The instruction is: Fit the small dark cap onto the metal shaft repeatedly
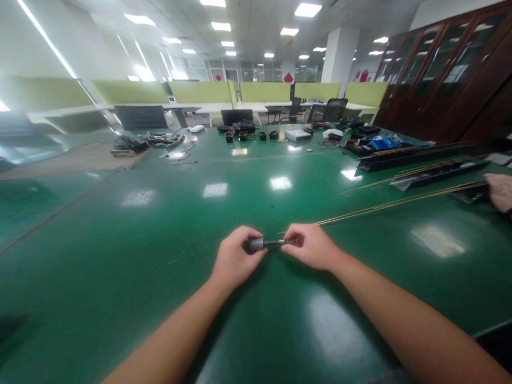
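Observation:
My left hand (235, 257) is curled around the thick grey end of a small dark metal part (264, 244), a short cylinder with a thin shaft. My right hand (311, 245) pinches the other end of the same part, fingers closed. Both hands hover just above the glossy green table (160, 250), near its front middle. A long thin brass-coloured rod (384, 206) lies on the table and runs from behind my right hand toward the far right.
Long black rails (416, 156) and more thin rods lie at the right. Another person's hand (501, 192) rests at the right edge. Small black parts, a white box (298, 135) and cables crowd the far end. Office chairs and green partitions stand behind.

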Motion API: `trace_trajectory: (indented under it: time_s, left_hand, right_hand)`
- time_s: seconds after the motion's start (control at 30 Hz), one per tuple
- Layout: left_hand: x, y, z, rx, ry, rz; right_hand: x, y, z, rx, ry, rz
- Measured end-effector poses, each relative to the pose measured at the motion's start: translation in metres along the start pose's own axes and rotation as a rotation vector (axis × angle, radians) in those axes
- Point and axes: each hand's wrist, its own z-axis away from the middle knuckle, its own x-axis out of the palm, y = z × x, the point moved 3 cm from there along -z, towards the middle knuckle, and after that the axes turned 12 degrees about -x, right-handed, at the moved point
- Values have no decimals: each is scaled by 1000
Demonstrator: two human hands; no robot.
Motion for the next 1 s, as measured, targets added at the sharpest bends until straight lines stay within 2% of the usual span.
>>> trace_trajectory:
  time_s: [0.13, 0.23, 0.37, 0.5, 0.63, 0.73, 0.83, 0.93, 1.0]
  left_hand:
    - [-6, -3, -3, -54, 108, -37]
    - [-9, -7, -6, -151, 143, 5]
    - [-6, -16, -11, -267, 101, 176]
    - [0, -23, -13, -342, -6, 287]
    - [-4, -16, -10, -390, -60, 482]
    - [-20, -2, -6, -415, -83, 522]
    - [-47, 9, 2, -410, -117, 431]
    - [-85, 6, 23, -397, -75, 184]
    - [-114, -4, 47, -415, 26, -68]
  right_hand:
    - [-1, -1, 0, 18, 2, 1]
    - [0, -1, 0, 40, -1, -7]
    - [0, 0, -2, 61, -1, -19]
    - [2, 2, -4, 68, -35, -19]
    - [2, 4, -4, 45, -38, -1]
    - [1, 5, -4, 23, -40, 5]
    - [2, 5, -4, 29, -56, 9]
    - [2, 3, -4, 20, -83, 9]
    - [3, 3, -4, 9, -97, 9]
